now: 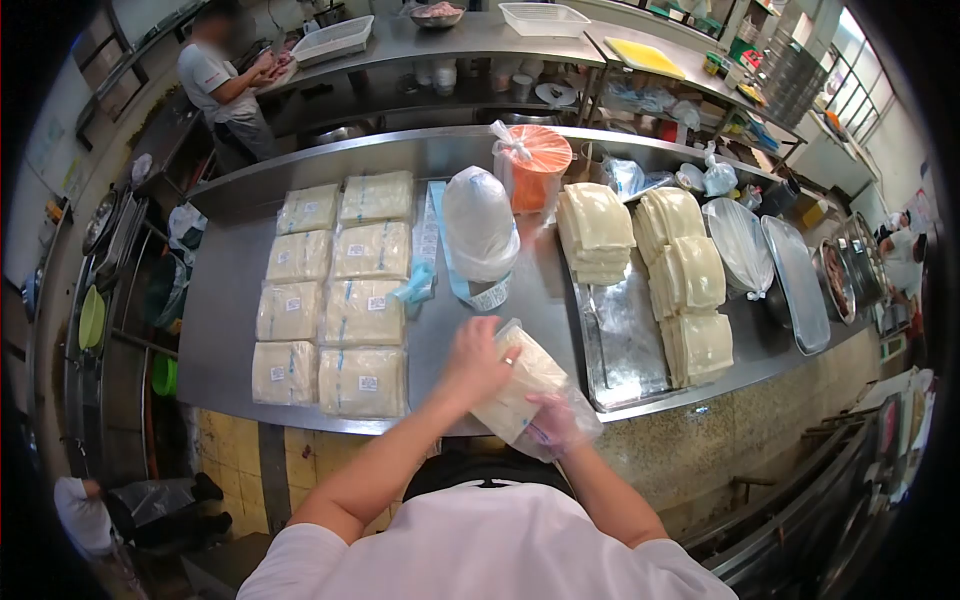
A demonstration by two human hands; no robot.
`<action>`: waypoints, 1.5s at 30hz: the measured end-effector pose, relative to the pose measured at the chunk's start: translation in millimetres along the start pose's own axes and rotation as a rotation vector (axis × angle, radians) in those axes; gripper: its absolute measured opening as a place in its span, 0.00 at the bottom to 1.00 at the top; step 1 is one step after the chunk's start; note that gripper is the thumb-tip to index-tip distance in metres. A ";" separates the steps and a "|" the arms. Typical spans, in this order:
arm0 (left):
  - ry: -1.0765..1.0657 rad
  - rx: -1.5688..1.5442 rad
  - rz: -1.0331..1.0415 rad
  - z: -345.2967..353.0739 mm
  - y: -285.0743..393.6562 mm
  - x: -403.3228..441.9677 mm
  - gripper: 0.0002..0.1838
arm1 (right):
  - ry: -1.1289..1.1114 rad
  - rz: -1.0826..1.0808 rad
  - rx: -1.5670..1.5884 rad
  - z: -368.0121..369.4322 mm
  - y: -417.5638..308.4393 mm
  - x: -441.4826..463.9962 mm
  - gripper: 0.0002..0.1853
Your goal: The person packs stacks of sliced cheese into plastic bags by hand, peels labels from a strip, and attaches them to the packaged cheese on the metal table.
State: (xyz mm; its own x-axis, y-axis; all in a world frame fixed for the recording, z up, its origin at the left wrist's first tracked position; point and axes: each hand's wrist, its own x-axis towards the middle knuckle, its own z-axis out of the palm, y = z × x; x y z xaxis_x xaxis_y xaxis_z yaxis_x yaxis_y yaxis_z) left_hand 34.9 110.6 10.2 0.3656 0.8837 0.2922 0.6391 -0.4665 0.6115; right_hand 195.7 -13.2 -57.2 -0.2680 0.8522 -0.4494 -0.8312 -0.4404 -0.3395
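A clear plastic bag with a stack of pale square dough sheets point(528, 372) is held above the steel table's front edge. My left hand point(478, 362) grips its upper left side, fingers closed over it. Toward the bag's lower right end, my right hand point(562, 420) is closed on the packet, partly seen through loose plastic. Unwrapped stacks of similar dough sheets point(697, 275) lie on a metal tray point(628, 345) to the right. Wrapped, labelled packets point(365, 318) stand in two columns at the left.
A roll of clear bags point(480, 225), a blue-white label strip point(488, 297) and a bagged orange tub point(538, 170) stand mid-table. Lidded containers point(797, 285) line the right end. Behind the table's raised back, a person point(222, 85) works at another counter. Another person point(85, 515) is lower left.
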 end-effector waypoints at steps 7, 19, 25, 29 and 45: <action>-0.741 -0.769 -0.673 -20.6 -44.8 33.7 0.22 | 0.079 0.046 -0.187 34.7 -0.6 -35.9 0.35; -0.645 -0.945 -0.683 -54.8 -72.7 -60.5 0.13 | 0.194 -0.308 -0.190 13.1 -30.4 -41.2 0.27; -0.454 -0.882 -0.826 -51.0 -94.1 -76.4 0.13 | 0.429 -0.386 -1.681 101.6 -58.6 -29.0 0.28; -0.422 -0.754 -0.738 -29.6 -97.6 -81.3 0.13 | 0.280 -1.025 -2.486 53.4 6.1 28.2 0.27; -0.501 0.034 0.102 -21.1 -32.9 -79.2 0.09 | 0.461 -0.880 -2.203 21.9 -36.0 -36.7 0.06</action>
State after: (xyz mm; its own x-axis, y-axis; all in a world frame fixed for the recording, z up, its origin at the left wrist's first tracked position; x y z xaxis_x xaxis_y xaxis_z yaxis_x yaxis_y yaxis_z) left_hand -29.3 56.7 -17.5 0.7012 0.7116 -0.0444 0.6019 -0.5575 0.5718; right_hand 224.8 -22.4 -10.3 0.0432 0.9690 0.2435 0.9397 0.0434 -0.3393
